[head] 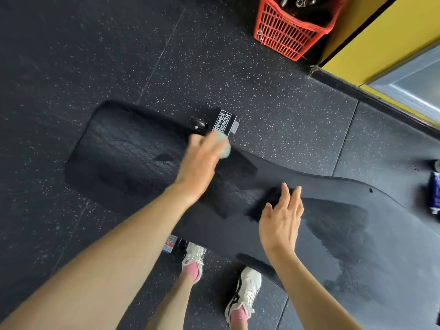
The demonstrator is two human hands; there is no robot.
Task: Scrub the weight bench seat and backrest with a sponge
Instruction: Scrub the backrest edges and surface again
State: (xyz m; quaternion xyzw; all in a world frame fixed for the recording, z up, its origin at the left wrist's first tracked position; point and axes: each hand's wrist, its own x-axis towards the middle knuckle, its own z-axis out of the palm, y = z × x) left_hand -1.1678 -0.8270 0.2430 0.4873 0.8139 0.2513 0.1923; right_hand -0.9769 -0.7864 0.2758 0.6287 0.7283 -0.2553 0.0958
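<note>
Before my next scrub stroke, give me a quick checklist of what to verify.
1. Sponge held in left hand: ok.
2. Sponge touching bench: cannot tell, blurred at the far edge.
3. Right hand away from sponge: ok, open over the bench.
4. Whole bench wetted: not ok, wet patch only in parts.
5. Shoes on the floor beside the bench: ok.
</note>
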